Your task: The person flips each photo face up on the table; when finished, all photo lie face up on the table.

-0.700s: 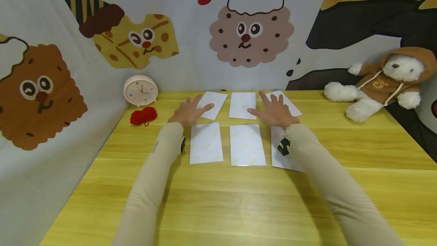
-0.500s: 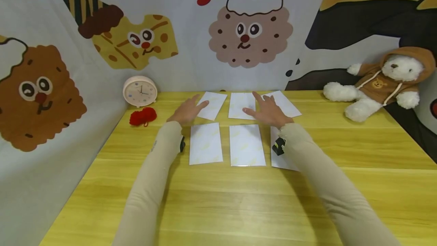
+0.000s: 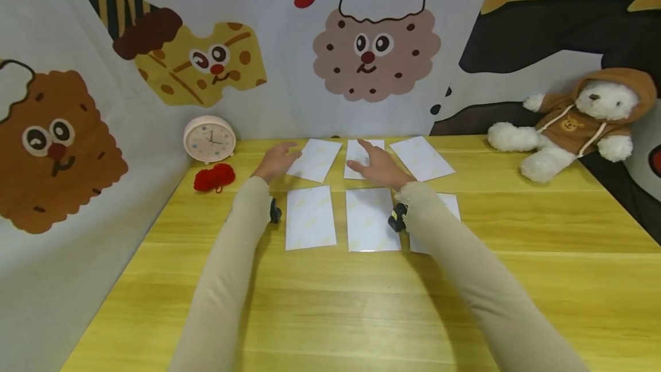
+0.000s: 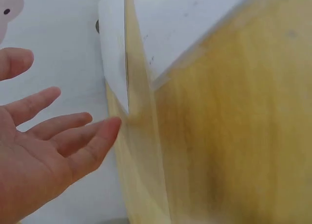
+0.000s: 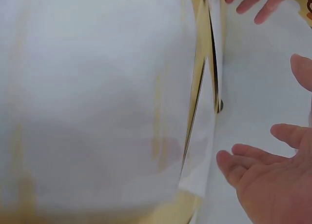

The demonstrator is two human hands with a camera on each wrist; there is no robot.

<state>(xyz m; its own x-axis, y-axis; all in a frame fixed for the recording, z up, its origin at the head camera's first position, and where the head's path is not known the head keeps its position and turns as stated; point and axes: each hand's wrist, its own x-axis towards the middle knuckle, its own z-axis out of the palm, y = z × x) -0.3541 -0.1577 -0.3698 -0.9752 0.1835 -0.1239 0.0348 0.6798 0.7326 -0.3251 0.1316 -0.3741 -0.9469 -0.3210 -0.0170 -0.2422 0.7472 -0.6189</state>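
Note:
White rectangular sheets lie flat on the wooden table in two rows of three. My left hand [image 3: 277, 161] is at the left edge of the tilted back left sheet [image 3: 318, 159]; in the left wrist view its loosely bent fingers hold nothing. My right hand [image 3: 382, 166], also holding nothing, is over the back middle sheet [image 3: 353, 172] and covers much of it. The back right sheet [image 3: 422, 158] lies askew. In front are the left sheet [image 3: 310, 218], the middle sheet [image 3: 369, 220] and the right sheet [image 3: 448, 204], which my right sleeve partly hides.
A pink clock [image 3: 209, 139] and a red fluffy item [image 3: 214, 178] sit at the back left of the wooden table [image 3: 320, 309]. At the back right leans a white plush bear [image 3: 573, 125] in a brown hoodie. A cartoon-printed cloth [image 3: 289, 113] hangs behind.
My right hand has shifted left, off the back right sheet and over the back middle one. The left hand has drawn slightly left, its fingers less spread. The sheets lie as before.

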